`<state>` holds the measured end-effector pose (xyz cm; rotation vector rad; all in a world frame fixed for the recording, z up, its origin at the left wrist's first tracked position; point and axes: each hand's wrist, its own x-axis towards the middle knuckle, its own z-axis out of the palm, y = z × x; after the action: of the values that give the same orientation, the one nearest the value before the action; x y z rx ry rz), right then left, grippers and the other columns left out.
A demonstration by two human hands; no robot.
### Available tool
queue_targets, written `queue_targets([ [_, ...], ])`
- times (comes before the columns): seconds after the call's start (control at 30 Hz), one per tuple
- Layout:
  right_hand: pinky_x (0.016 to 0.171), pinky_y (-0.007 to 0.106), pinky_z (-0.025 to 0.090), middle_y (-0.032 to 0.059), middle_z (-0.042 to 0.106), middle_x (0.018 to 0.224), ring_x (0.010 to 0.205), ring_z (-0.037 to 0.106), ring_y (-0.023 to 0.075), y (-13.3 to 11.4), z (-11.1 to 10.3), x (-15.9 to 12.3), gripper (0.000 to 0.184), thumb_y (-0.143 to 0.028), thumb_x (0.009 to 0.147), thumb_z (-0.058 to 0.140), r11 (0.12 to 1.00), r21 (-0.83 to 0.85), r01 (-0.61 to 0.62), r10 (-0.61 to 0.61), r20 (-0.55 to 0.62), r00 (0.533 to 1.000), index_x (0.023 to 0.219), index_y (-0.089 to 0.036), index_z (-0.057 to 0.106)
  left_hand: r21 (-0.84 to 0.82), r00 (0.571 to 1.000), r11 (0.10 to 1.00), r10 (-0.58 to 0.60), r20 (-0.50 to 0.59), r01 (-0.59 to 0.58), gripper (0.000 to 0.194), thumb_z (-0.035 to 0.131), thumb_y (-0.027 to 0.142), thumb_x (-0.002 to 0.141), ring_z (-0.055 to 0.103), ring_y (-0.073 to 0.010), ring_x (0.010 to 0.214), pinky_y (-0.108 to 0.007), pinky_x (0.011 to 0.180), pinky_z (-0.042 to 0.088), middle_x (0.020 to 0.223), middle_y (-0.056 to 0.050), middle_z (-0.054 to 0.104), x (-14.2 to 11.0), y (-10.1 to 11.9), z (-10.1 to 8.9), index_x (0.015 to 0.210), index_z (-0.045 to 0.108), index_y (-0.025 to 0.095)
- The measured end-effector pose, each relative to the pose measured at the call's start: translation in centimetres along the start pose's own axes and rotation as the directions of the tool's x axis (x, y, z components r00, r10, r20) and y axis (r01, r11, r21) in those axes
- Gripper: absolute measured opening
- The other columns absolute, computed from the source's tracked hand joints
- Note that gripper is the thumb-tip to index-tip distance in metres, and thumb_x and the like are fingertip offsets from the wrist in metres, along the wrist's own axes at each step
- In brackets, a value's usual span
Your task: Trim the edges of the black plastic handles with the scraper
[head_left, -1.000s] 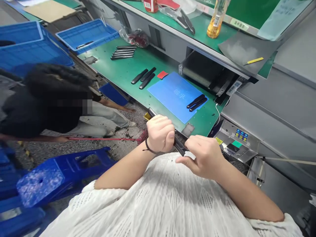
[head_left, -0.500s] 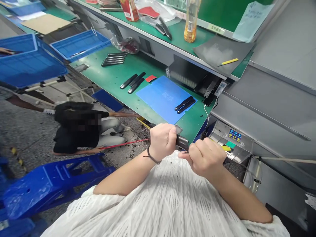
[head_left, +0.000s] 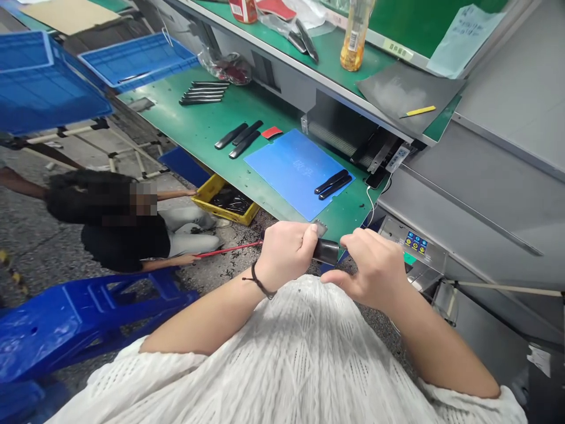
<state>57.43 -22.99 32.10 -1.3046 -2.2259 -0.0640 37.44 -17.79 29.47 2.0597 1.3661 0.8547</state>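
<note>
My left hand (head_left: 289, 250) is wrapped around a glossy black handle-shaped piece (head_left: 327, 252), whose blunt end sticks out to the right. My right hand (head_left: 375, 265) is at that end, fingers curled, with the index fingertip by the piece's tip and the thumb held lower. What the right hand grips is hidden behind its fingers. Beyond both hands, two similar black pieces (head_left: 333, 184) lie on a blue sheet (head_left: 282, 168) on the green workbench (head_left: 198, 132). Several more black pieces (head_left: 238, 139) rest farther left, beside a red patch (head_left: 271, 132).
A shelf holds a bottle (head_left: 353, 38), a grey sheet (head_left: 404, 97) and a thin yellow tool (head_left: 421, 111). On the left, a person (head_left: 128, 235) crouches by a yellow crate (head_left: 247, 216), holding a red stick. A blue plastic stool (head_left: 66, 318) and blue bins (head_left: 48, 82) stand nearby.
My right hand has tilted upward and its thumb has moved away from the index finger. The yellow end beside my right fist is out of sight. The yellow crate has come out into view.
</note>
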Motion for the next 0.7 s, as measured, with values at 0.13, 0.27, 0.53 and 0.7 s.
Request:
queue_targets([
  [0.13,0.065,0.03,0.016,0.0047,0.044,0.071,0.071,0.031,0.0118,-1.0,0.5,0.7,0.066,-0.07,0.108,0.037,0.998,-0.043,0.04,-0.041,-0.021,0.999,0.077,-0.012,0.05,0.013,1.0,1.0,-0.022,0.013,0.022,0.052,0.037,0.038,0.1,0.027,-0.0117,0.045,-0.032,0.054,0.016,0.046,-0.002,0.036,-0.4,-0.1,-0.8,0.053,0.031,0.015],
  [0.27,0.067,0.03,0.011,0.0048,0.039,0.068,0.071,0.024,0.0132,-1.6,0.8,0.8,0.063,-0.066,0.107,0.044,0.991,-0.106,0.08,-0.086,-0.05,0.995,0.073,-0.012,0.041,0.025,0.984,0.989,-0.147,0.104,0.145,0.055,0.031,0.046,0.1,0.03,-0.0133,0.048,-0.034,0.056,0.015,0.049,-0.004,0.04,-0.8,-0.4,-1.2,0.054,0.03,0.016],
  [0.53,0.068,0.03,0.009,0.0029,0.035,0.066,0.071,0.022,0.0137,-1.5,2.3,1.0,0.052,-0.056,0.105,0.054,0.943,-0.297,0.15,-0.215,-0.199,0.956,0.078,-0.014,0.039,-0.078,0.906,0.936,-0.307,0.293,0.343,0.06,0.025,0.056,0.105,0.032,-0.0138,0.059,-0.034,0.06,0.019,0.061,-0.003,0.042,-1.0,-0.4,-1.4,0.06,0.034,0.017],
  [0.7,0.067,0.029,0.013,0.0005,0.038,0.066,0.069,0.024,0.0119,-0.3,3.3,1.0,0.036,-0.039,0.102,0.064,0.968,-0.2,0.152,-0.207,-0.294,0.933,0.086,-0.015,0.042,-0.443,0.767,0.748,-0.134,0.628,0.494,0.071,0.023,0.072,0.103,0.037,-0.0133,0.053,-0.032,0.058,0.032,0.054,-0.002,0.043,-1.5,-0.8,-1.0,0.06,0.041,0.018],
])
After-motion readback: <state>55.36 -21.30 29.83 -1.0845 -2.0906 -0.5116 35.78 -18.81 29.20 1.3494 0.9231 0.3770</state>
